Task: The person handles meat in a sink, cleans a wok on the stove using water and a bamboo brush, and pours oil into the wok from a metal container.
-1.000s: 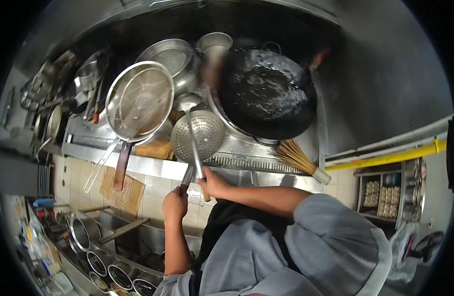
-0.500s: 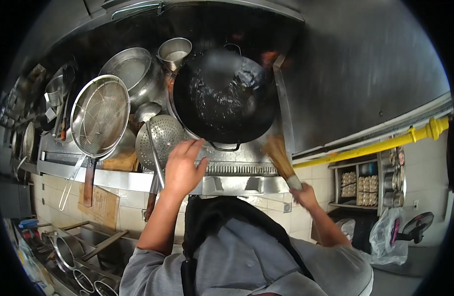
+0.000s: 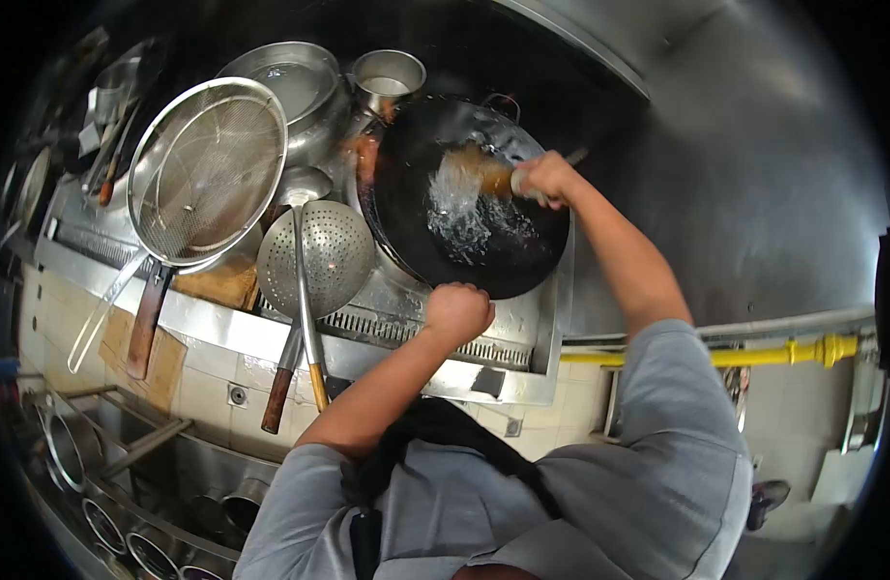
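A large black wok [image 3: 503,266] sits on the stove with water splashing inside. My left hand [image 3: 459,314] is closed at the wok's near rim, where it wraps the loop handle and covers it. Over the wok's right side, my right hand [image 3: 548,179] grips the pale handle end of a bamboo wok brush [image 3: 493,174]. The brush's bristles are blurred and reach down into the splashing water. A perforated strainer ladle [image 3: 334,256] lies to the left of the wok, with a long-handled ladle [image 3: 305,184] across it.
A wire-mesh strainer [image 3: 208,169] rests at the left over other cookware. Behind it stand a metal pot [image 3: 329,116] and a small metal pot [image 3: 389,77] close to the wok. A yellow pipe [image 3: 773,356] runs along the right. Several metal containers [image 3: 102,522] stand at lower left.
My right hand has swung the brush from beside the stove up into the wok. My left hand has gone from open near the rim to closed on the wok handle. The view has turned.
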Demonstrator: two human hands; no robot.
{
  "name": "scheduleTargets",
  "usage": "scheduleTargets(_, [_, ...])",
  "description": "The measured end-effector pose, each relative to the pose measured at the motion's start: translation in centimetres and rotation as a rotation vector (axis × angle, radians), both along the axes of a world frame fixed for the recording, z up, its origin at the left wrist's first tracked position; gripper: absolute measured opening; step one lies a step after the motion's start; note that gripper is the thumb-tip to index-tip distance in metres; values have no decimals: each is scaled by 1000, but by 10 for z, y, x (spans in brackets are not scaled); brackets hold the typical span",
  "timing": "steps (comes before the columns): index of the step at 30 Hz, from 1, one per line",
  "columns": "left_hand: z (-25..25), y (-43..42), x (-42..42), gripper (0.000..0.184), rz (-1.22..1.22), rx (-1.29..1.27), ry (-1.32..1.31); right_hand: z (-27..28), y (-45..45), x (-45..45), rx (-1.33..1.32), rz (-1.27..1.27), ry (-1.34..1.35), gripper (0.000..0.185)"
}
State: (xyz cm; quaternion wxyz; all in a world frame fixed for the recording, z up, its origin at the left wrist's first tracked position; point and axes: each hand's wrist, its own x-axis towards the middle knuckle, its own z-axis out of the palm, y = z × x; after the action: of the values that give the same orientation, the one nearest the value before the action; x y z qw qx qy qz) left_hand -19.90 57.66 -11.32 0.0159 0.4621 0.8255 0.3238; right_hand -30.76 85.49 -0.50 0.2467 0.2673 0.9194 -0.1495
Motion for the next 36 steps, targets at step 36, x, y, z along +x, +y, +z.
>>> scheduleTargets(36, [-2, -1, -8, 28, -63, 207, 33, 6, -48, -10, -9, -72, 329, 48])
